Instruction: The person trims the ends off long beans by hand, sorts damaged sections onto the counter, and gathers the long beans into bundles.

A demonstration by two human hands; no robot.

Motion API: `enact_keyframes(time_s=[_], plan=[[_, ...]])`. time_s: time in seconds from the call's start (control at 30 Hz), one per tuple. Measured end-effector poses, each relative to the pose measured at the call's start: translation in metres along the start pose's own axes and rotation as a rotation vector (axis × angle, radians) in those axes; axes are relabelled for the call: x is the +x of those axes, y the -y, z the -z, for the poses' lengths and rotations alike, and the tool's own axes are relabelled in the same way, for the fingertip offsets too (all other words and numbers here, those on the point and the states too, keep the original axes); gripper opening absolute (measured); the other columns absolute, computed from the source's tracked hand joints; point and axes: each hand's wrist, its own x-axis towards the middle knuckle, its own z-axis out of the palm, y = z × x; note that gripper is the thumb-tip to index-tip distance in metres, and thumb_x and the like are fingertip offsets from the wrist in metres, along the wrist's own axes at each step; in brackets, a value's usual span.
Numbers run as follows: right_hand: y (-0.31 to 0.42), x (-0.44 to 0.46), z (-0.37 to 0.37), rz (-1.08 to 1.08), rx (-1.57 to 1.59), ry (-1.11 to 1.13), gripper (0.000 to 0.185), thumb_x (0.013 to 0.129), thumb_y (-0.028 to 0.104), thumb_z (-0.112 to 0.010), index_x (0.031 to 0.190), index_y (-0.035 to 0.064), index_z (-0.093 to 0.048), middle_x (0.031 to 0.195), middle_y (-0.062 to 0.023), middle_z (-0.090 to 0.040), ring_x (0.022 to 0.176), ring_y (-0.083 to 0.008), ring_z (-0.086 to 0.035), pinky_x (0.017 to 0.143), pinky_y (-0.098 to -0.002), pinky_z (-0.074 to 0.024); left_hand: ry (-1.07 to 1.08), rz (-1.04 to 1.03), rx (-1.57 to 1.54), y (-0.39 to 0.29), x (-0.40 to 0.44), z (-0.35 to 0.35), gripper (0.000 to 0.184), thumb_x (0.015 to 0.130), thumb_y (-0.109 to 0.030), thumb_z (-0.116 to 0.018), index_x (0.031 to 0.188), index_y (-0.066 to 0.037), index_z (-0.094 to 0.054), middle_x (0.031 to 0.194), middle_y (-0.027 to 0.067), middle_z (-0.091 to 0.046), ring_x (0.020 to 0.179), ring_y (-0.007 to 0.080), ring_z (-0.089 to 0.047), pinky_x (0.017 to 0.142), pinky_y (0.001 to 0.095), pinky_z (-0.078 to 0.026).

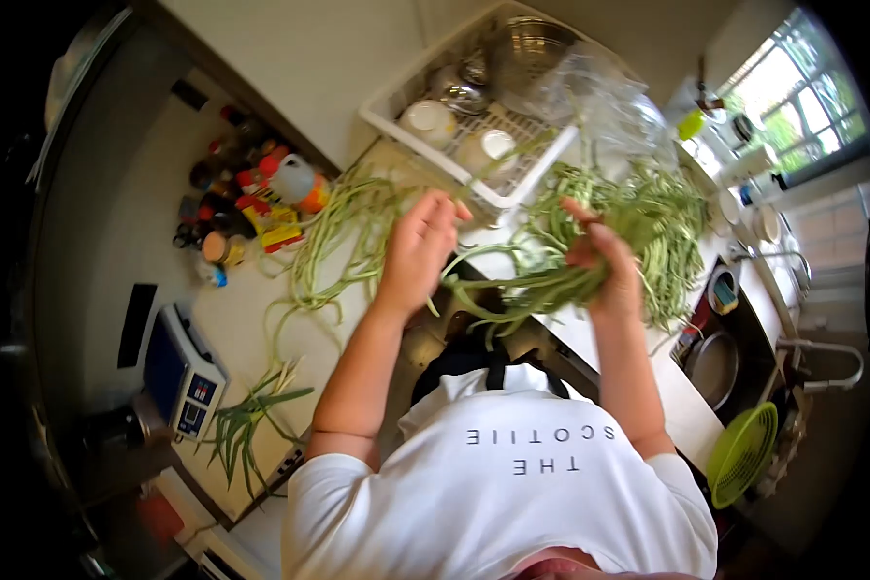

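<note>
From where I stand, the scale [186, 372] is farthest left of the rack [498, 200] on the desk [237, 329], with green stalks [251, 416] just beside it. Next come the bottles [295, 184], crowded together left of the rack. Between them and the rack, long beans [333, 232] lie in loose, tangled strands. The left hand [423, 246] is raised by the rack's near side, fingers curled; I can't tell whether its grip has a strand. White bowls [429, 123], a metal pot [532, 48] and a clear bag [619, 101] sit in the rack, the bag spilling over its right side. The right hand [604, 266], to the near right of the rack, has its grip around a bunch of beans trailing toward the left hand. A thick heap of beans lies right of the rack; beyond it are the pan [713, 367] and green colander [744, 454].
</note>
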Motion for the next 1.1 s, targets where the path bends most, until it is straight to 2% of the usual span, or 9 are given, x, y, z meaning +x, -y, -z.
enact_keyframes(time_s=[0.07,0.13,0.2,0.3,0.4,0.6,0.67,0.97,1.1], plan=[[-0.006,-0.003,-0.014,-0.001,0.06,0.068,0.033,0.078,0.016,-0.072,0.104,-0.0024,-0.065,0.082,-0.0062,-0.063,0.067,-0.0107,-0.054,0.066,-0.0259,-0.0471,0.036,-0.188,0.233,0.019,-0.006,-0.038,0.022,0.101,-0.025,-0.048,0.094,-0.006,-0.056,0.056,-0.0016,-0.045,0.045,0.0102,-0.04,0.044,0.0252,-0.031],[-0.01,-0.007,-0.019,-0.027,0.11,0.101,0.031,0.076,0.014,-0.074,0.101,-0.0027,-0.066,0.081,-0.0068,-0.064,0.066,-0.0114,-0.055,0.065,-0.0265,-0.048,-0.038,-0.401,0.657,0.022,-0.016,-0.069,0.013,0.097,-0.018,-0.053,0.094,-0.006,-0.056,0.062,0.0103,-0.058,0.051,0.0269,-0.057,0.047,0.0357,-0.041],[-0.014,-0.007,-0.004,-0.019,0.013,-0.044,0.024,0.075,0.013,-0.074,0.094,0.0,-0.068,0.079,-0.0053,-0.063,0.068,-0.0136,-0.058,0.064,-0.0274,-0.0483,0.012,-0.329,0.773,0.019,-0.029,-0.082,0.008,0.095,-0.015,-0.055,0.095,-0.007,-0.056,0.07,0.0174,-0.062,0.063,0.0374,-0.062,0.052,0.0442,-0.044],[-0.009,-0.007,0.025,-0.006,0.121,-0.116,0.021,0.079,0.018,-0.073,0.092,0.0038,-0.065,0.079,-0.0027,-0.063,0.067,-0.0113,-0.056,0.065,-0.0276,-0.0487,0.073,-0.34,0.737,0.038,-0.034,-0.067,0.011,0.092,-0.018,-0.059,0.093,-0.007,-0.058,0.07,0.0149,-0.062,0.064,0.0371,-0.061,0.054,0.0441,-0.045],[0.008,0.0,0.055,0.118,0.256,0.028,0.022,0.086,0.022,-0.068,0.098,0.0062,-0.059,0.082,0.0004,-0.062,0.068,-0.0089,-0.052,0.07,-0.0276,-0.0484,0.035,-0.2,0.775,0.065,-0.04,-0.02,0.016,0.09,-0.024,-0.061,0.089,-0.008,-0.061,0.073,0.012,-0.064,0.066,0.0306,-0.063,0.058,0.04,-0.047],[0.054,-0.01,0.099,0.347,0.395,0.281,0.015,0.095,0.014,-0.056,0.107,0.0064,-0.05,0.094,-0.0031,-0.057,0.083,-0.0136,-0.049,0.082,-0.0295,-0.0433,-0.505,0.092,0.948,0.146,-0.038,0.122,0.02,0.091,-0.029,-0.059,0.088,-0.01,-0.066,0.074,0.0082,-0.067,0.068,0.0285,-0.065,0.06,0.0392,-0.049],[0.064,-0.014,0.104,0.435,0.357,0.213,0.012,0.096,0.012,-0.053,0.107,0.0068,-0.051,0.093,-0.0027,-0.057,0.082,-0.0138,-0.05,0.084,-0.0313,-0.0424,-0.631,0.223,0.917,0.171,-0.027,0.166,0.028,0.092,-0.034,-0.058,0.084,-0.009,-0.067,0.073,0.008,-0.068,0.067,0.0271,-0.065,0.062,0.0384,-0.049],[0.049,-0.012,0.063,0.398,0.416,0.204,0.014,0.093,0.008,-0.056,0.105,0.0071,-0.048,0.09,-0.0025,-0.054,0.078,-0.0137,-0.048,0.079,-0.0298,-0.0427,-0.36,0.607,0.97,0.201,0.07,0.19,0.039,0.084,-0.042,-0.063,0.075,-0.005,-0.068,0.068,0.0073,-0.067,0.064,0.0233,-0.064,0.062,0.0392,-0.049],[0.041,-0.014,0.053,0.373,0.452,0.204,0.014,0.091,0.006,-0.056,0.102,0.008,-0.047,0.089,-0.0015,-0.053,0.076,-0.0129,-0.045,0.078,-0.0296,-0.0423,-0.328,0.404,1.116,0.179,0.048,0.218,0.031,0.082,-0.034,-0.066,0.076,-0.003,-0.065,0.066,0.0121,-0.065,0.065,0.0299,-0.063,0.063,0.0417,-0.049]])
